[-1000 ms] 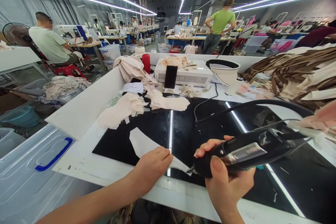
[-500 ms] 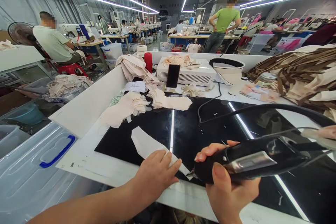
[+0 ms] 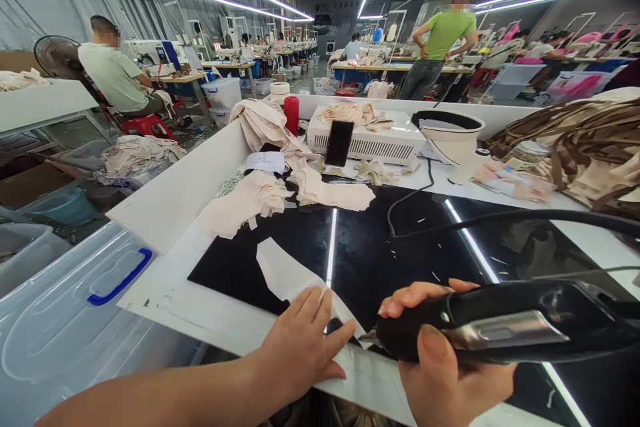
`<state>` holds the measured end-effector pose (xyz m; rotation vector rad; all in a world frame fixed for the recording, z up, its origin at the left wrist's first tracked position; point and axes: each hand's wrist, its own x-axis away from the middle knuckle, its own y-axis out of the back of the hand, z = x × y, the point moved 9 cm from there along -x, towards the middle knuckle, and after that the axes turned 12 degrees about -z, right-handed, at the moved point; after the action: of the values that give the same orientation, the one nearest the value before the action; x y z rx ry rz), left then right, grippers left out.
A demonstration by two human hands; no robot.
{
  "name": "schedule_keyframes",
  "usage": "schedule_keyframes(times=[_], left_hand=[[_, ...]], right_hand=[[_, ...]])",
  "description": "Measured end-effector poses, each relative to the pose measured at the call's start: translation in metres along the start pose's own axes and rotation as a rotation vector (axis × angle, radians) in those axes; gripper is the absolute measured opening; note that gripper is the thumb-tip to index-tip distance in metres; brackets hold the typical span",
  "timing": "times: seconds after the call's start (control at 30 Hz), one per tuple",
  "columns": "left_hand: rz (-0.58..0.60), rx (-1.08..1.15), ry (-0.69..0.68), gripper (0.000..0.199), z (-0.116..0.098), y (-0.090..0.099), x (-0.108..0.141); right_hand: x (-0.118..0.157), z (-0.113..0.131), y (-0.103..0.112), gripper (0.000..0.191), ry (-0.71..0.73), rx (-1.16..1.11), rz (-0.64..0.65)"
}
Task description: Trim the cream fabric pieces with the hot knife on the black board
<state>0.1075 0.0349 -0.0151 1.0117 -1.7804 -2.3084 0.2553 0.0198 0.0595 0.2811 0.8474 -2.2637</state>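
My left hand [image 3: 305, 340] lies flat with its fingers spread, pressing a cut piece of white fabric [image 3: 283, 268] onto the glossy black board [image 3: 227, 267]. In my right hand [image 3: 453, 377] is a black corded handheld power tool [image 3: 505, 323], gripped with the thumb along its near side. The tool's narrow metal tip [image 3: 369, 339] is at the fabric's pointed right end, close to the board's front edge. My left fingertips are a short way left of that tip. Part of the fabric is hidden under my left hand.
Beige fabric pieces [image 3: 333, 192] lie in piles behind the board. A phone [image 3: 339, 143] leans on a white vented box [image 3: 385, 143]. Brown and cream strips [image 3: 575, 140] heap at the right. A clear lidded bin [image 3: 65, 320] stands at the left. A black cable [image 3: 505, 215] crosses the board.
The whole view has shifted slightly to the right. The tool's tip remains at the fabric's pointed end, and my left fingers are spread a little wider.
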Motion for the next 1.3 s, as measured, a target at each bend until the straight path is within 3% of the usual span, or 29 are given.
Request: schedule_keyframes(times=[0.33,0.57,0.83,1.3], left_hand=[[-0.027,0.046,0.014,0.090,-0.001,-0.001,0.004],[-0.044,0.079,0.006,0.090,0.000,0.000,0.003],[-0.039,0.113,-0.005,0.094,0.003,0.002,0.003],[-0.049,0.161,-0.024,0.083,0.006,0.002,0.006]], right_hand=[[-0.024,-0.004,-0.008,0.042,-0.031,-0.035,-0.136],[-0.024,-0.019,-0.020,0.040,-0.068,-0.028,-0.078],[-0.021,-0.021,-0.023,0.036,-0.074,-0.021,-0.049],[-0.024,-0.029,-0.030,0.039,-0.088,-0.061,-0.028]])
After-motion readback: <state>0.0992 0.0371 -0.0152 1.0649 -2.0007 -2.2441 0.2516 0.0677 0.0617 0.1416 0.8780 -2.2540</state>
